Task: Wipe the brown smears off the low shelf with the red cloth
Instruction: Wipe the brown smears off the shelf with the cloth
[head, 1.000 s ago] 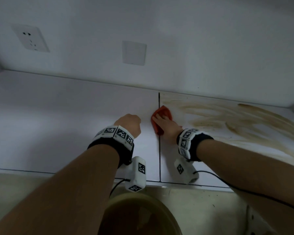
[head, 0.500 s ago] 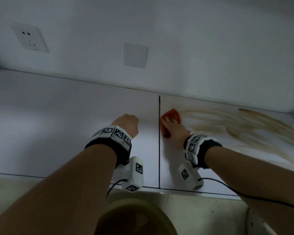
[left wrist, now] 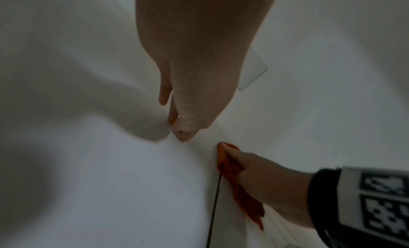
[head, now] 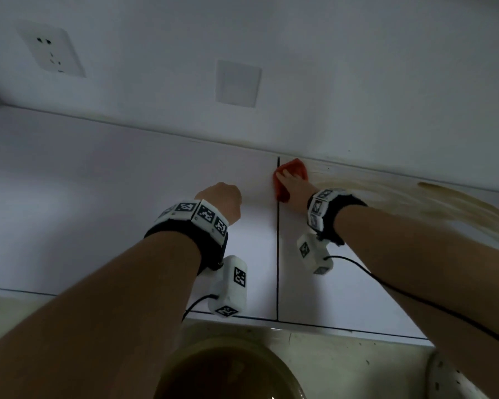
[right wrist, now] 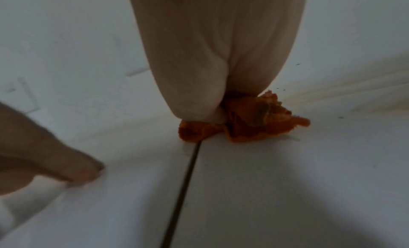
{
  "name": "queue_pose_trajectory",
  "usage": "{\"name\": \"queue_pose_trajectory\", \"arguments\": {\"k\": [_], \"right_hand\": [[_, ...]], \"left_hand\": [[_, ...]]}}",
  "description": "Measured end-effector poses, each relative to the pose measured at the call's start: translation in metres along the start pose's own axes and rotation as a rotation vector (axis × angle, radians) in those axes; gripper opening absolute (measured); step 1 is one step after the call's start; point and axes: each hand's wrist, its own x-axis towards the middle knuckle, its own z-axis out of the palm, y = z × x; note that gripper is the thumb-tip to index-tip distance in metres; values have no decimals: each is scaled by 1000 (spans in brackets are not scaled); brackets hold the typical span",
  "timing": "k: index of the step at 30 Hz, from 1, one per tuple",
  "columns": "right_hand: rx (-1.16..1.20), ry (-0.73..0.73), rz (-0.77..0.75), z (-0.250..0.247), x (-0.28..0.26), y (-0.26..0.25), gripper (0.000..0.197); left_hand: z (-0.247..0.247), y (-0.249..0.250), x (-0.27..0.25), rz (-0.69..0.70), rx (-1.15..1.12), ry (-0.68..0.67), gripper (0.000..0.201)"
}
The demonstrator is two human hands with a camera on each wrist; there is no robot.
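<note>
The red cloth [head: 297, 168] lies crumpled on the white low shelf [head: 98, 197], just right of the dark seam [head: 278, 254] and close to the back wall. My right hand [head: 293, 182] presses down on the cloth [left wrist: 228, 167] with fingers laid straight over it; the cloth [right wrist: 254, 125] sticks out from under the hand [right wrist: 210, 59]. Brown smears [head: 444, 208] streak the shelf to the right of the cloth. My left hand [head: 222, 197] is curled like a fist, holds nothing and rests on the shelf left of the seam; its fingers [left wrist: 183, 129] touch the surface.
A round basin of brown water [head: 228, 370] stands on the floor below the shelf's front edge. A socket [head: 51, 51] and a blank plate [head: 238, 83] are on the wall behind. A white speckled object [head: 450, 378] sits at the lower right.
My right hand has pushed the red cloth away from me along the seam, up to the back wall. The left hand has stayed almost still.
</note>
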Motion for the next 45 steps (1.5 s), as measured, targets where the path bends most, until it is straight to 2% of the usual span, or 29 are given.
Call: {"name": "queue_pose_trajectory", "arguments": {"k": [3,7,13,20,23,28,34,36,40,45], "right_hand": [[21,30,57,15,-20,9,68],[20,-17,-40,30,-38,-9,77],[11,11,-98,14,-9,-23,75],[11,82,-17,-7,37,-8,69],[49,107,15,-14,35,7,58],[83,107,130,-2,18,25,62],[-1,59,-82,4,17,-21,68],[-13,49,-97,-2,31,-24,68],[-6,46,-54,-15,41,-14,62],[48,73,106,-10,20,25,60]], "left_hand": [[-4,1,6,-17,12,31,39],[-4,-3,7,-32,33,34,39],[8,-8,3,-39,1,41,41],[9,-9,5,-4,10,104,33],[8,-9,7,-3,17,102,31],[11,-17,9,16,9,81,36],[10,-11,10,-18,-2,134,36],[10,-10,10,-20,4,137,36],[10,-14,11,-13,-2,116,37],[10,-15,14,10,1,63,36]]}}
